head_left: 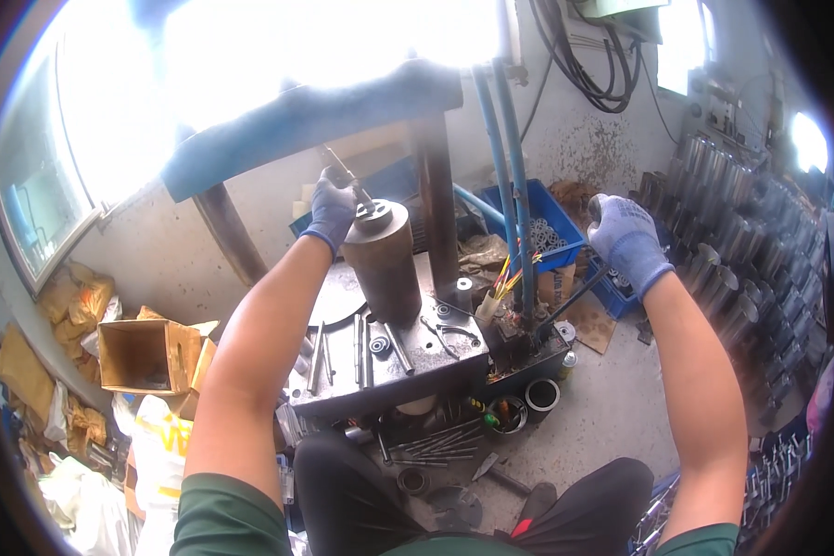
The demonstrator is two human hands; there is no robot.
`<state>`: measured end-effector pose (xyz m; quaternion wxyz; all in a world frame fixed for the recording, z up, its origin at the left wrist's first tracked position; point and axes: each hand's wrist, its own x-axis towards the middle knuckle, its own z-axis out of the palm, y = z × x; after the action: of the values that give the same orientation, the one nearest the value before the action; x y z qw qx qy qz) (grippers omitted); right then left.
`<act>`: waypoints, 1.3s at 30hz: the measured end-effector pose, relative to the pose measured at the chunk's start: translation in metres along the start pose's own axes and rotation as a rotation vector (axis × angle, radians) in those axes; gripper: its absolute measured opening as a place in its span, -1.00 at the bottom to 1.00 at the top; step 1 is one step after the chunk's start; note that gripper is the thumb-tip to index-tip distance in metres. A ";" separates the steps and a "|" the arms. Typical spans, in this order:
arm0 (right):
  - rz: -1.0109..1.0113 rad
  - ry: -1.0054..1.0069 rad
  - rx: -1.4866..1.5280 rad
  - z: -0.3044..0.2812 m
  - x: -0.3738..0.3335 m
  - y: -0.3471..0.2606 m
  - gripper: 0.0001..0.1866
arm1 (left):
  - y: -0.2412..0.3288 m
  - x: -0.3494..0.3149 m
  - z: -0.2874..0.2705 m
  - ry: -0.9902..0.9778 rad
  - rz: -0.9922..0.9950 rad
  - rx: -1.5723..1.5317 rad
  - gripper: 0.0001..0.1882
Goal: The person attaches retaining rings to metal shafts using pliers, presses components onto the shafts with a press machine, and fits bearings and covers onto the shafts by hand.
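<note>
My left hand (pixel 332 208), in a blue-grey work glove, is closed around a slim metal rod (pixel 343 169). The rod tilts, and its lower end meets the top of a thick steel cylinder (pixel 380 269) with holes in its upper face. That cylinder stands upright on a metal press table (pixel 454 357), under a blue crossbeam (pixel 315 120). Out to the right, my gloved right hand (pixel 628 243) is closed at the upper end of a dark lever (pixel 579 298). The lever slants down toward a pump unit beside the table; the fingers partly hide its end.
Several metal rods (pixel 360 352) and a bearing (pixel 380 347) lie on the table. Blue bins (pixel 565 222) of rings stand behind. Stacked metal cylinders (pixel 713 269) line the right side. A hammer (pixel 502 474) lies on the floor; a cardboard box (pixel 144 357) sits left.
</note>
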<state>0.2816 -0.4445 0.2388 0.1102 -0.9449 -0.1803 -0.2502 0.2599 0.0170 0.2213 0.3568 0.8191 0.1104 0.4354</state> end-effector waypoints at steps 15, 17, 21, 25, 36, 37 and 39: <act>0.028 -0.043 -0.030 -0.004 0.000 -0.003 -0.71 | -0.019 0.015 0.008 0.082 -0.055 -0.145 -0.53; 0.019 -0.045 -0.034 -0.004 0.000 -0.006 -0.70 | -0.029 0.023 -0.006 0.078 -0.047 -0.370 -0.44; -0.003 -0.004 -0.013 -0.004 -0.004 -0.004 -0.68 | -0.022 0.017 -0.020 0.062 -0.075 -0.454 -0.47; -0.005 0.014 -0.011 -0.004 -0.010 0.002 -0.70 | -0.001 0.007 -0.047 -0.040 0.439 0.383 -0.48; -0.117 -0.023 0.104 -0.019 -0.101 0.007 -0.77 | 0.007 0.010 -0.035 -0.101 0.055 -0.484 -0.66; -0.109 -0.046 0.099 -0.020 -0.108 0.011 -0.78 | 0.012 0.012 -0.033 -0.101 -0.065 -0.703 -0.73; -0.112 -0.053 0.092 -0.016 -0.122 0.019 -0.78 | 0.017 0.011 -0.033 -0.103 -0.192 -0.922 -0.77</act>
<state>0.1839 -0.5017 0.1875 0.1345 -0.9335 -0.2468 -0.2225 0.2382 0.0262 0.2524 0.7268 0.5819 -0.0370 0.3631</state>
